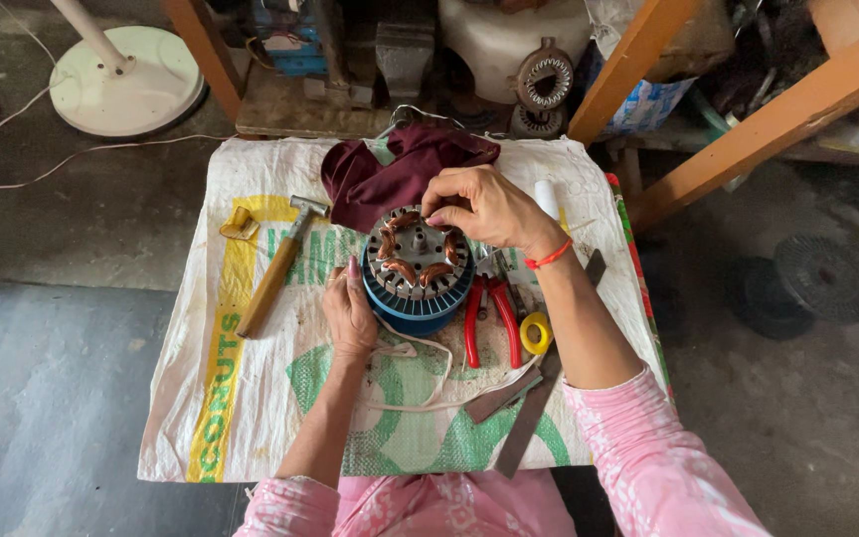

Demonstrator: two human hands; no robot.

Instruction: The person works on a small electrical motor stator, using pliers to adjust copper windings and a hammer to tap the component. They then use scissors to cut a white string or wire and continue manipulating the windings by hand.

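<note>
The left hand (348,316) is bracing the blue stator (417,270) from the side, fingers wrapped against it. The right hand (484,207) is pinching at a copper coil (402,219) on top, beside the red pliers (490,316)

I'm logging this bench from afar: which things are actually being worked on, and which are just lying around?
In hand:
- round motor stator with copper windings
- left hand steadying its side
- right hand pinching at its top rim
- white cord trailing from it

Lying about:
- hammer
- red-handled pliers
- yellow tape roll
- maroon cloth
- flat metal file
</note>
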